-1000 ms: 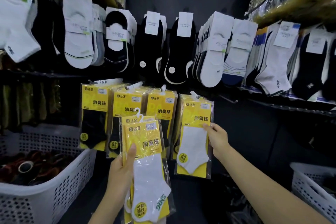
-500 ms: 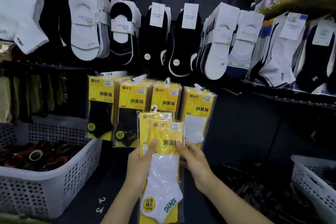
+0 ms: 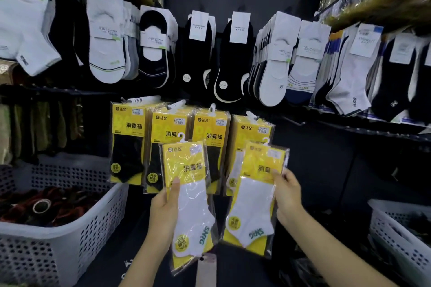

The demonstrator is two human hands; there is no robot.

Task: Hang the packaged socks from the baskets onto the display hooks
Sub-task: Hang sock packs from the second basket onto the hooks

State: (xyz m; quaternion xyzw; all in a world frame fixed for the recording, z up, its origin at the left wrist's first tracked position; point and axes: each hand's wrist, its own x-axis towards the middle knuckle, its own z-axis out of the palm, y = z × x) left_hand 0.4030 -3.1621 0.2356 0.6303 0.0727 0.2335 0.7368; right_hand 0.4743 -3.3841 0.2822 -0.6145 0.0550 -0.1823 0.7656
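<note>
- Packaged socks, seen from the head camera: a white pair in a clear packet with a yellow card, held up in the right hand. The thumb pinches the packet's right edge, in front of the rightmost hung stack.
- A second packet of the same kind is gripped by the left hand, thumb on the front and fingers behind.
- Each held packet has a small white hanger at its top, caught on nothing.
- Behind them, four stacks of yellow packets hang side by side on the dark wall. The left three show black socks, the rightmost white.
- Above hangs a row of carded socks, white and black.
- A white perforated basket at lower left holds dark items. Another basket sits at the lower right edge.
</note>
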